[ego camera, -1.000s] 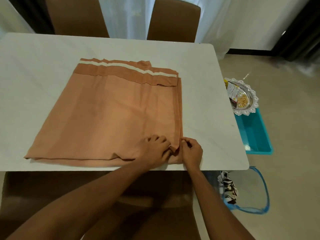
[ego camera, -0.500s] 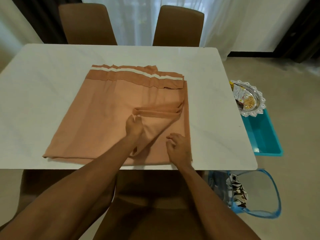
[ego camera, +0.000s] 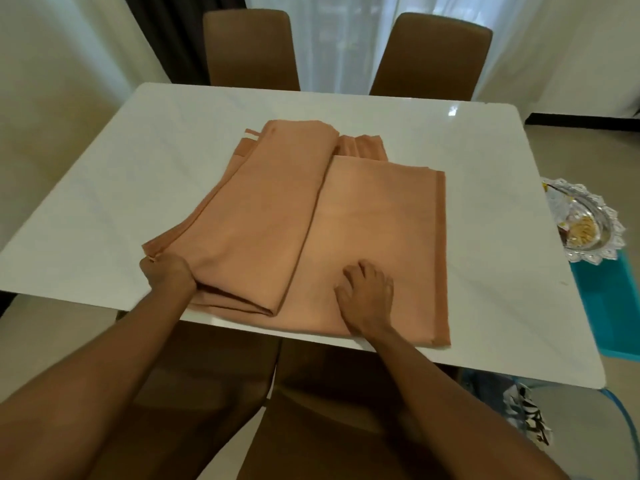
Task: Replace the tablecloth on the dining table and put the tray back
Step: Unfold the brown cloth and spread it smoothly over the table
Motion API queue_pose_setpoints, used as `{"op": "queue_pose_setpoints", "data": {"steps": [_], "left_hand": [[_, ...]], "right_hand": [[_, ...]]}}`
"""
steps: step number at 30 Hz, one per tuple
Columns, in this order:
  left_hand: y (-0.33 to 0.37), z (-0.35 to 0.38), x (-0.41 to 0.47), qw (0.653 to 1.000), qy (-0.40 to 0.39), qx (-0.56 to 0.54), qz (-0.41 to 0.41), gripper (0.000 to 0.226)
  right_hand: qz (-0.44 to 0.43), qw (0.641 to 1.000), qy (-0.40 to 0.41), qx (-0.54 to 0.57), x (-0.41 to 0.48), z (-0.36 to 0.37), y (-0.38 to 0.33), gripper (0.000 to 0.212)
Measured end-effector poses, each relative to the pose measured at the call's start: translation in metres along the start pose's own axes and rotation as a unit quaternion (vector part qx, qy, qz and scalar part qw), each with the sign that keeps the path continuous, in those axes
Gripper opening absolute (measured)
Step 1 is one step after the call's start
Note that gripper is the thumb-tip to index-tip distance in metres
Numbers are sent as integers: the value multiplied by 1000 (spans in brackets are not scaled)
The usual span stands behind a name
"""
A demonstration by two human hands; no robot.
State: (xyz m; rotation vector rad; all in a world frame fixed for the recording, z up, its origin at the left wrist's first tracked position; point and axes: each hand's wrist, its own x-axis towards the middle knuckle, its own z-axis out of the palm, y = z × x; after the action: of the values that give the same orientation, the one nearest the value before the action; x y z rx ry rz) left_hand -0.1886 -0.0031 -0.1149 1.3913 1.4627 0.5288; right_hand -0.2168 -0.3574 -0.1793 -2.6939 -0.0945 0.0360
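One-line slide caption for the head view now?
Tablecloth change: left hand grips the near-left corner of the folded peach fabric tablecloth on the white marble-look table; right hand rests on it.

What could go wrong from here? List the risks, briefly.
The tablecloth reaches the near edge of the table; a pull by the left hand, gripping one corner, could drag it off. Its far end is bunched, so it may open skewed. A flung cloth could hit the tray off the right edge.
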Motion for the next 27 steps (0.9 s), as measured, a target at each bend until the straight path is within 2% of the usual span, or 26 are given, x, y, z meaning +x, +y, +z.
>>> {"op": "queue_pose_setpoints", "data": {"steps": [2,3,4,5,7,8,9,11,15,17,23,27], "left_hand": [[-6,-8,-9,986,69,106,104,37],[-11,-8,-16,969,65,154,184,39],[-18,-7,-18,941,23,197,274,42],[-26,-3,-15,900,-46,243,359,44],[-40,7,-3,774,-181,361,488,51],[-43,12,0,714,-222,411,522,58],[-46,17,4,683,-254,444,521,61],[-44,26,8,684,-297,475,467,64],[-39,30,33,698,-286,519,402,81],[-31,28,49,704,-291,528,375,82],[-23,0,97,698,-291,535,377,81],[-26,-26,134,706,-257,559,350,83]], "right_hand": [[-44,999,-13,3,10,10,-18,42],[-66,998,-17,-1,14,13,-26,42],[-85,996,-22,-3,18,17,-37,41],[-99,995,-32,-4,22,22,-49,41],[-108,993,-55,-4,27,31,-71,42],[-102,993,-60,-1,27,34,-76,43],[-92,994,-59,3,24,38,-80,44],[-79,996,-45,5,21,47,-81,47],[-81,996,-34,-20,15,55,-72,51],[-79,996,-31,-31,15,54,-71,53],[-81,995,-39,-38,14,53,-66,54],[-87,994,-26,-57,11,44,-50,55]]}}
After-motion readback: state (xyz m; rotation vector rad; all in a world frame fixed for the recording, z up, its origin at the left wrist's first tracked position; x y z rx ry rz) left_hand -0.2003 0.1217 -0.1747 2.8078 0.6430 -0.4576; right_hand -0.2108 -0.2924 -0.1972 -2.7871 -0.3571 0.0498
